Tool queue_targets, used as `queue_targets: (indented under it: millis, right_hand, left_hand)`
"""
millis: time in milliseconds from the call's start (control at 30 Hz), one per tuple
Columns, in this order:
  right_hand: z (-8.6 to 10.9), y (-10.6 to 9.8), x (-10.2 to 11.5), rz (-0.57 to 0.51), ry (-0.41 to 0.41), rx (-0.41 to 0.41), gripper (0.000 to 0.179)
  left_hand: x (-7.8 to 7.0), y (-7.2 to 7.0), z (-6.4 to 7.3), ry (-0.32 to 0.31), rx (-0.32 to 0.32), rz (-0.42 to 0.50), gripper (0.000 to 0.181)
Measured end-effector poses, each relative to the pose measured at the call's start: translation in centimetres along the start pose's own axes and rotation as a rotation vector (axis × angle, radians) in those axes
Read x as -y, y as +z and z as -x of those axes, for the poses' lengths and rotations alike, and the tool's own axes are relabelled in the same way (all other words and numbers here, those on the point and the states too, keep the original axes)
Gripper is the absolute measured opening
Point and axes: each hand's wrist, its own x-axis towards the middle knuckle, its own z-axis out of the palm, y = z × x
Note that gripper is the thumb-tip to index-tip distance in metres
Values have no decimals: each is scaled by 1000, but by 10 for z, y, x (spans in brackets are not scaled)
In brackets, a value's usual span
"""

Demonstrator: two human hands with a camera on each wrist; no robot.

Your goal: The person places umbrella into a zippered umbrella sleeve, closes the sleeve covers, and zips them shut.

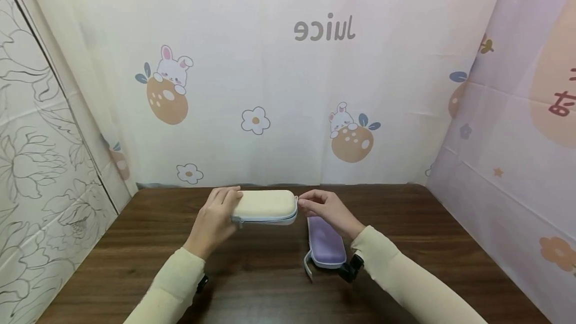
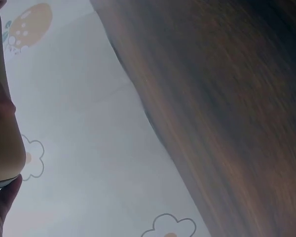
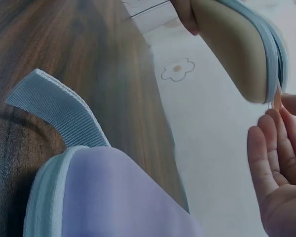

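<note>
A cream hard zip case (image 1: 266, 204) with a pale blue zipper edge is held up above the table. My left hand (image 1: 218, 214) grips its left end, thumb and fingers on opposite sides. At the other end, my right hand (image 1: 326, 209) pinches a small tab at the zipper corner with thumb and fingertips. The tab is mostly hidden by those fingers (image 3: 272, 118). In the right wrist view the zipper edges of the cream case (image 3: 237, 49) show a dark gap near that corner. Below my right wrist lies a purple zip case (image 1: 326, 244).
A grey-blue strap (image 3: 64, 108) sticks out from the near end of the purple case. Both cases are over a dark brown wooden table (image 1: 157, 244). A printed curtain (image 1: 288, 89) hangs along the back edge, with more hanging fabric on either side.
</note>
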Motion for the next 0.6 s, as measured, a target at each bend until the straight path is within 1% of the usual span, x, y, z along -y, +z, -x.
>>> queue_targets:
  millis: [100, 200, 333, 433, 567, 600]
  right_hand:
    - [3, 0, 2, -5, -9, -7, 36]
    - [4, 1, 2, -22, -13, 12, 36]
    - [6, 2, 3, 4, -14, 30, 36]
    - [6, 3, 5, 21, -16, 37, 38]
    - [6, 4, 8, -20, 1, 66, 43]
    - [5, 4, 8, -45, 9, 77, 44]
  left_hand:
    - [-2, 1, -2, 2, -6, 6, 58]
    - [-4, 2, -4, 12, -20, 11, 59]
    - [-6, 2, -7, 15, -27, 12, 58]
    - [-7, 3, -7, -3, -29, 11, 58]
    - [-8, 4, -7, -27, -31, 8, 59]
    - [-9, 5, -7, -30, -32, 8, 60]
